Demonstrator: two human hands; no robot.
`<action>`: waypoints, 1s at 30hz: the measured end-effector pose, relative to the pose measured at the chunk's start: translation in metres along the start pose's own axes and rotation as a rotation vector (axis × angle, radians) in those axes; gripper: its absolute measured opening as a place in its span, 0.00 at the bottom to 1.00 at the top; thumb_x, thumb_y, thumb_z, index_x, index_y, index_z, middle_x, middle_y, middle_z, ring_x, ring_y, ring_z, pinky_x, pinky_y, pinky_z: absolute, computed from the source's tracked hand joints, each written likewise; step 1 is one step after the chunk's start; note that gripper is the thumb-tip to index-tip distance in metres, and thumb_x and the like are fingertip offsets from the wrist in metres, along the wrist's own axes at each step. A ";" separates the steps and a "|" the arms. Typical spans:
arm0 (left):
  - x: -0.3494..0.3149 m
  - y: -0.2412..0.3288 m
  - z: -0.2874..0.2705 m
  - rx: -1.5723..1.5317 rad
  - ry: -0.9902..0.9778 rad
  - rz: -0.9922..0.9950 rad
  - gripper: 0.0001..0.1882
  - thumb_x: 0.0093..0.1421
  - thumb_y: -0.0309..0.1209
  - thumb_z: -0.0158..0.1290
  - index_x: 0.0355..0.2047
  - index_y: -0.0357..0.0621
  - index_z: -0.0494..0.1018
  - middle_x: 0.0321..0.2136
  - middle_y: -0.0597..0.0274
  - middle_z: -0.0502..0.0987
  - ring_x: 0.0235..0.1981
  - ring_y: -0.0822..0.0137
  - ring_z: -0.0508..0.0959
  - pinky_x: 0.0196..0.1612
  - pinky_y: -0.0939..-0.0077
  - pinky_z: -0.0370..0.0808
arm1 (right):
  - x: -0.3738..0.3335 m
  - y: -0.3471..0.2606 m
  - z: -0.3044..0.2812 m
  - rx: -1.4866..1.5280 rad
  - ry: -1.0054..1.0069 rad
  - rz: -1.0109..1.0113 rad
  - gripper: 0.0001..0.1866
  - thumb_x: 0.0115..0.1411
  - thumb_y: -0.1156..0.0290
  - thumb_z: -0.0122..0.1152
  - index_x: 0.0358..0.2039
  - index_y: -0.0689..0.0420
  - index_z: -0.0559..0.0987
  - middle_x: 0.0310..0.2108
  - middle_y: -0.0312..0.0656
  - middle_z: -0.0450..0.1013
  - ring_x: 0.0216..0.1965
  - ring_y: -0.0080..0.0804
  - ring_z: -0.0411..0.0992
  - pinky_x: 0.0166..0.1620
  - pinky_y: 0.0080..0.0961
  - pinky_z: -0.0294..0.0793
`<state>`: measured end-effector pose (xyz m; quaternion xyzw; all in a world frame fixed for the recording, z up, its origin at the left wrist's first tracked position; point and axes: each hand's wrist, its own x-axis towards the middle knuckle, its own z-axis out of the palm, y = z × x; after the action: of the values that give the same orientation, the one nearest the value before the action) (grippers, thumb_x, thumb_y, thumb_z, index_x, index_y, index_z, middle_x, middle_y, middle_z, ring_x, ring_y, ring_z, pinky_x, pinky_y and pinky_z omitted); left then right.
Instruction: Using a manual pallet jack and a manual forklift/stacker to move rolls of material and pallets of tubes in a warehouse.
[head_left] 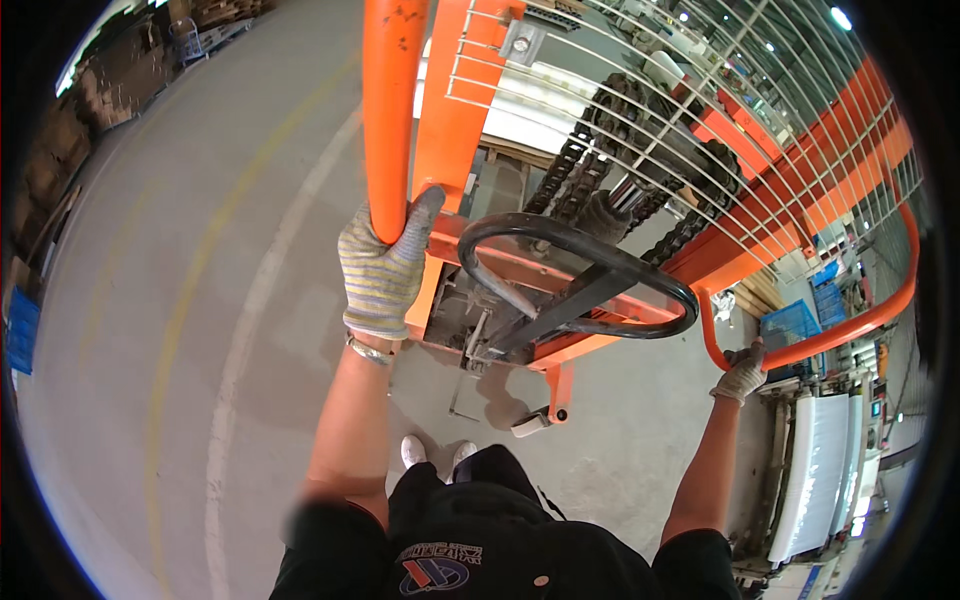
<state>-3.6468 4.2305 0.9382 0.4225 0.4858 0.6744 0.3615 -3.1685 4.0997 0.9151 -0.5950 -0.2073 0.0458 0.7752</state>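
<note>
My left hand (385, 268), in a striped knit glove, is wrapped round the left upright handle bar (390, 110) of an orange manual stacker. On the other side my right hand (742, 376), also gloved, grips the curved right handle bar (835, 338). Between them a black looped steering handle (580, 230) stands out from the stacker's frame (455, 130), touched by neither hand. Behind it are dark lift chains (570, 160) and a cylinder rod (625, 192). A wire mesh guard (700, 90) covers the upper mast. At the base sits a foot pedal (530, 425).
Grey floor with yellow (200, 260) and white (240, 320) painted lines runs along the left. Stacked cardboard (120, 75) lines the far left edge. Blue crates (790, 325) and a machine with a white roll (815, 475) stand at the right. My white shoes (413, 450) are near the stacker's base.
</note>
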 end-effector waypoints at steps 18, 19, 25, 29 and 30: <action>-0.007 0.009 0.000 -0.119 -0.073 -0.015 0.13 0.52 0.31 0.58 0.19 0.43 0.65 0.10 0.71 0.62 0.12 0.80 0.61 0.14 0.83 0.59 | 0.004 0.003 0.000 0.009 0.051 0.011 0.10 0.50 0.69 0.58 0.18 0.52 0.66 0.09 0.28 0.53 0.09 0.18 0.49 0.16 0.22 0.58; -0.005 0.005 -0.003 -0.066 -0.092 -0.002 0.13 0.52 0.31 0.58 0.18 0.43 0.64 0.10 0.71 0.62 0.12 0.80 0.61 0.14 0.83 0.59 | 0.003 0.005 0.001 0.023 0.046 -0.005 0.10 0.50 0.69 0.58 0.18 0.52 0.66 0.09 0.28 0.53 0.09 0.18 0.49 0.15 0.22 0.57; -0.002 0.007 -0.010 -0.036 -0.122 -0.046 0.13 0.51 0.30 0.58 0.18 0.43 0.64 0.10 0.71 0.62 0.11 0.79 0.61 0.15 0.82 0.59 | -0.003 0.001 0.007 -0.010 0.029 -0.058 0.12 0.51 0.65 0.60 0.18 0.50 0.66 0.11 0.27 0.51 0.11 0.17 0.50 0.16 0.20 0.56; -0.003 0.009 -0.009 0.007 -0.144 -0.017 0.13 0.50 0.27 0.59 0.17 0.42 0.65 0.10 0.71 0.63 0.11 0.80 0.63 0.15 0.83 0.59 | -0.004 0.008 0.004 -0.004 0.093 -0.017 0.13 0.52 0.64 0.57 0.17 0.51 0.65 0.10 0.28 0.51 0.10 0.17 0.49 0.16 0.20 0.57; -0.004 0.010 -0.007 0.007 -0.157 0.031 0.12 0.50 0.26 0.59 0.16 0.42 0.65 0.10 0.71 0.64 0.12 0.81 0.63 0.16 0.84 0.59 | 0.001 0.010 -0.001 0.008 0.047 -0.021 0.13 0.53 0.64 0.56 0.17 0.51 0.65 0.09 0.28 0.50 0.10 0.17 0.49 0.15 0.20 0.57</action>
<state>-3.6530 4.2222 0.9456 0.4828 0.4515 0.6431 0.3866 -3.1652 4.1022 0.9055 -0.5908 -0.1949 0.0243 0.7825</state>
